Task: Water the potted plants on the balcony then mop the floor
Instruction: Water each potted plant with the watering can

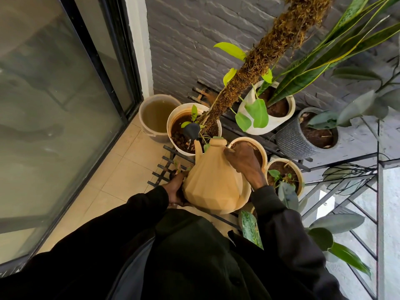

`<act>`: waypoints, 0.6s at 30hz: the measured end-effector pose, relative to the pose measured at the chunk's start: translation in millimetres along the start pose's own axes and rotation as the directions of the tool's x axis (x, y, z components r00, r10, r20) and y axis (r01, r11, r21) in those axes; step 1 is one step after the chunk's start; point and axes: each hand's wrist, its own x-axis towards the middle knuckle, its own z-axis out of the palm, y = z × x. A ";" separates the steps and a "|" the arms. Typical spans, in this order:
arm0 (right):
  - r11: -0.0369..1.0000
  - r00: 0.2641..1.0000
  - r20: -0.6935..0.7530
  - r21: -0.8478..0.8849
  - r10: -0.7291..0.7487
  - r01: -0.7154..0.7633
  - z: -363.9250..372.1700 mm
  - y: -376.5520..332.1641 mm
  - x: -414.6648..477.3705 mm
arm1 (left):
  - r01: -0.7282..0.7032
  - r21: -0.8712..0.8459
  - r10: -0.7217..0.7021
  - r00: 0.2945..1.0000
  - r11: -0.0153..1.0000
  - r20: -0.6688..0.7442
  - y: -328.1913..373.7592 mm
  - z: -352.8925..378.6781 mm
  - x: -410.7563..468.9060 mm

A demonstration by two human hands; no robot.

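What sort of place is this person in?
Probably a home balcony: potted plants crowd a metal rack against a grey brick wall, and a sliding glass door runs beside the tiled floor.

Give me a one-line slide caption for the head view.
A tan watering can, left hand at its base and right hand on its handle, tips its dark rose over the white moss-pole pot.
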 end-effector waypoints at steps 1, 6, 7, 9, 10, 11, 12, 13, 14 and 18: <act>1.000 1.000 0.000 0.003 0.001 -0.001 0.2 0.1 -0.1 | -0.003 0.009 0.003 1.000 1.000 -0.006 0.2 0.4 -0.5; 0.999 1.000 -0.001 0.030 -0.014 0.014 1.7 1.5 -0.1 | 0.000 0.003 0.000 1.000 1.000 -0.021 0.4 0.4 -0.9; 0.999 1.000 -0.005 0.031 -0.019 0.019 1.8 1.5 0.0 | 0.002 0.000 -0.002 1.000 1.000 -0.021 0.4 -0.7 0.7; 0.999 0.999 -0.019 0.019 -0.045 0.045 3.0 2.9 0.7 | 0.001 -0.005 -0.001 1.000 1.000 -0.028 0.6 -1.3 1.3; 0.998 0.998 -0.027 0.008 -0.059 0.059 3.8 4.0 0.8 | -0.001 -0.008 0.001 1.000 1.000 -0.031 0.9 -1.9 2.0; 0.998 0.997 -0.030 0.001 -0.068 0.068 4.3 4.8 0.3 | -0.001 -0.010 0.000 0.999 1.000 -0.041 1.3 -2.3 3.0; 0.997 0.997 -0.034 0.003 -0.076 0.076 5.1 6.5 0.1 | -0.005 -0.016 0.004 0.999 1.000 -0.046 1.6 -1.7 2.3; 0.997 0.996 -0.035 0.011 -0.077 0.078 5.2 7.3 -1.3 | -0.011 -0.010 0.010 0.998 1.000 -0.055 2.0 -0.9 1.6; 0.997 0.996 -0.041 0.016 -0.078 0.079 5.4 8.2 -2.6 | -0.020 -0.007 0.019 0.998 1.000 -0.063 2.7 -0.6 1.1; 0.994 0.994 -0.071 0.069 -0.079 0.084 8.9 16.5 -3.6 | -0.029 0.001 0.029 0.996 1.000 -0.079 3.5 -1.9 4.7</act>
